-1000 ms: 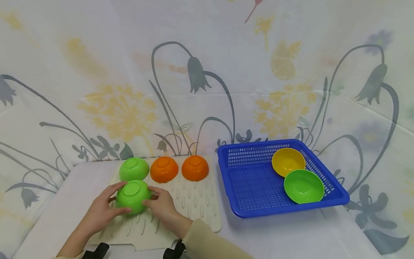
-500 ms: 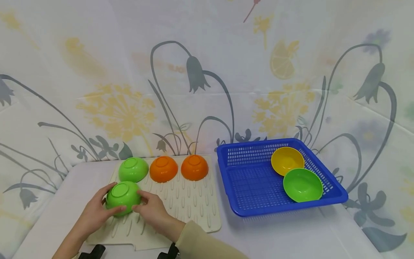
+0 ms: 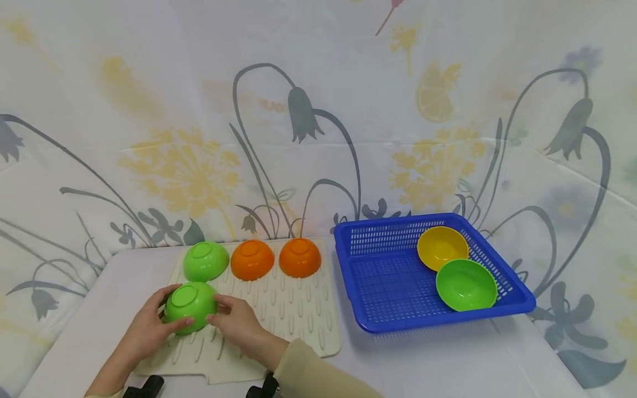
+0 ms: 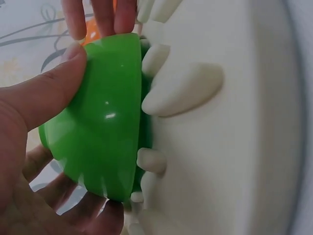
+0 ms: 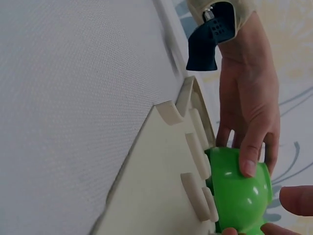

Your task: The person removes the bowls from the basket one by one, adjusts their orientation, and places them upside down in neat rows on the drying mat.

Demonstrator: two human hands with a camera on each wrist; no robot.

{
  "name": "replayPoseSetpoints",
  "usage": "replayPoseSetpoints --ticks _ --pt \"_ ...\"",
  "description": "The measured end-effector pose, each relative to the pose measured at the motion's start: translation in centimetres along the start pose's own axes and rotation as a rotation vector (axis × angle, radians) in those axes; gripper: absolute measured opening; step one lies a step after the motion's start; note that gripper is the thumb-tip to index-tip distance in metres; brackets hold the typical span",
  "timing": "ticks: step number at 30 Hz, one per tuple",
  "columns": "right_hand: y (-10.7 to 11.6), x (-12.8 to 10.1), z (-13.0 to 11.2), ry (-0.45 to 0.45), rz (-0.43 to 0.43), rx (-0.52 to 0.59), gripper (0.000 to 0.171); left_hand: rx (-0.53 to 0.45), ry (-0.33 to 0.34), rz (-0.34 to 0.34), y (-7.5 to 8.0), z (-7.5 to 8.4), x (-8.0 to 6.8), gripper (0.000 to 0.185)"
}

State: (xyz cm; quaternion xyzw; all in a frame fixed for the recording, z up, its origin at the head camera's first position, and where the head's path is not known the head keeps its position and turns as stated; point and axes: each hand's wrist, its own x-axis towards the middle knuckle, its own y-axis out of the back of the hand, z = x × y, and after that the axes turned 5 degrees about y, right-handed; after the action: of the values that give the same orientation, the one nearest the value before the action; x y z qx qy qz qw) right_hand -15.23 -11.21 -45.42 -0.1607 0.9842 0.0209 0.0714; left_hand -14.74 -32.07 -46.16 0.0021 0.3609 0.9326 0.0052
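No writing or brand shows on anything here. Both hands hold one upturned green bowl (image 3: 190, 300) on the ridged mat (image 3: 293, 315) — the left hand (image 3: 144, 326) cups its left side, thumb on the dome and fingers curled round the far edge, while the right hand (image 3: 239, 323) pinches its right side with thumb and fingertips. The wrist views show the bowl's rim resting against the mat's raised ribs, between the two sets of fingers.

Just beyond the fingertips sits a second green bowl (image 3: 205, 261), upside down, and to the right of it two orange bowls (image 3: 252, 259), also upside down, in a row along the mat's far edge.

Well to the right of the right hand stands a blue basket (image 3: 378, 276) — in it a yellow bowl (image 3: 442, 248) and a third green one (image 3: 465, 284), both mouth up, touching each other.
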Motion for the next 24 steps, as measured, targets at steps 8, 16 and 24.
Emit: replayPoseSetpoints --ticks 8,16,24 --pt "2.1 -0.6 -0.9 0.076 -0.018 -0.052 0.044 -0.009 0.025 -0.015 -0.7 0.5 0.1 0.091" --pt "4.7 -1.6 -3.4 0.237 0.024 -0.154 0.044 0.029 0.021 -0.001 -0.3 0.6 0.4 0.091" --pt "8.7 -2.6 -6.7 0.346 0.083 -0.267 0.045 0.038 0.032 0.003 0.5 0.4 -0.3 0.091"
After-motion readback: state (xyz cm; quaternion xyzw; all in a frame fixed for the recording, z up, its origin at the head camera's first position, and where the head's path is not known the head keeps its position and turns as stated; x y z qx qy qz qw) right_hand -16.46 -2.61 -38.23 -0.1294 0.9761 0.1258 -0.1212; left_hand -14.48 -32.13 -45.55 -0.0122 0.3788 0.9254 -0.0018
